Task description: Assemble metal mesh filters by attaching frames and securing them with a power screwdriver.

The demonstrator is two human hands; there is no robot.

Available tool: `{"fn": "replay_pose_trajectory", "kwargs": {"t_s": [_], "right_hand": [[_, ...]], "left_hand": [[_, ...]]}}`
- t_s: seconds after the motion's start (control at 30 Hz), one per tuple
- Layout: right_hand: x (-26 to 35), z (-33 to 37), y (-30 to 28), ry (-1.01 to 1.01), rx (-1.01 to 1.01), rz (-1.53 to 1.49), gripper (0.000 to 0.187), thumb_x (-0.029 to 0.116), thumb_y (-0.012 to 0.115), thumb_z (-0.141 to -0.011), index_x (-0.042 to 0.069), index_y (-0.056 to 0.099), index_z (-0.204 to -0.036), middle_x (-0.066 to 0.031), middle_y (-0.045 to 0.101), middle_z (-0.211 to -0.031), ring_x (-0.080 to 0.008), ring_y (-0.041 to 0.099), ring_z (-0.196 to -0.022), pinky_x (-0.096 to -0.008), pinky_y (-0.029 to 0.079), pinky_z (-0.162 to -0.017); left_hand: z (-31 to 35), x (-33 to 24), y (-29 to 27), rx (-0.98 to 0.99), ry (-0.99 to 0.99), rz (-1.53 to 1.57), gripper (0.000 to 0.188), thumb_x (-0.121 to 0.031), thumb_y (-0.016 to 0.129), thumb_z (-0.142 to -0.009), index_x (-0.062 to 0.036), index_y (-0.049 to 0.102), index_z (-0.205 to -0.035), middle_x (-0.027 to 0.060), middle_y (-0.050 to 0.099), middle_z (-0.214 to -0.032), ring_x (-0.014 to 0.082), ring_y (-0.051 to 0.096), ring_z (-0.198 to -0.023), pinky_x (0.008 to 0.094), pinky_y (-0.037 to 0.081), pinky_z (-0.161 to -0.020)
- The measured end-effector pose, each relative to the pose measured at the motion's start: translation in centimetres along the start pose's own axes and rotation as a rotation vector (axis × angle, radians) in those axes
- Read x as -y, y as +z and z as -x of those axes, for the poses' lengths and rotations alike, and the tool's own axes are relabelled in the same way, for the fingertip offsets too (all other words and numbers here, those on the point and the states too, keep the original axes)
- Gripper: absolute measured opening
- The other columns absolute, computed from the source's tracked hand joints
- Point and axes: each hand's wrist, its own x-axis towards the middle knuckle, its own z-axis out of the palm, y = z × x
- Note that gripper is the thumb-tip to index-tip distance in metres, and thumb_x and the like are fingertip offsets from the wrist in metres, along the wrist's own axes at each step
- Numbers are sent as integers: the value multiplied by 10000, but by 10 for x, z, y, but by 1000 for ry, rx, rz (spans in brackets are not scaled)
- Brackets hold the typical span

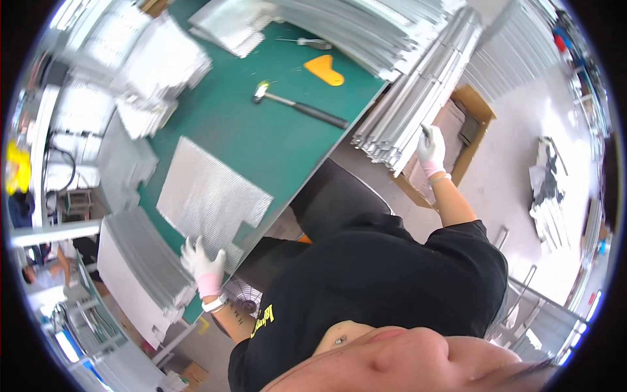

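Note:
My left hand [205,266], in a white glove, has its fingers spread at the near end of a silver mesh-patterned metal sheet [208,193]. That sheet lies flat on the green table [228,124] and has a small notch at its near edge. Over to the right, my gloved right hand [431,151] is closed beside the near ends of a bundle of long metal strips [418,85]. A small dark bit shows at its fingertips; what it is cannot be made out.
A hammer [300,108], a yellow scraper [324,70] and a screwdriver [305,42] lie on the table. Stacked sheets [147,261] stand at its left edge, more [366,29] at the back. An open cardboard box [473,108] sits right of the strips.

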Motion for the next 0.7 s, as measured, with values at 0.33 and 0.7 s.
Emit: {"fn": "replay_pose_trajectory", "kwargs": {"t_s": [0.33,0.7], "right_hand": [[-264,94,-32,465,219,348,484,63,604,-829,32,568,-1311,-234,557,-1302,-390,550,-1209,-430,455,-1049],[-401,-6,2,817,602,709,930,89,654,-787,221,205,-1591,-190,177,-1625,-430,204,-1487,-492,275,-1200]], "left_hand": [[-6,-81,-11,-282,-6,-187,662,-256,686,-817,-16,495,-1404,202,421,-1505,380,376,-1398,554,249,-1166],[-15,-304,21,-182,439,-60,975,-265,832,-688,35,338,-1473,221,360,-1525,464,285,-1430,590,193,-1193]]}}
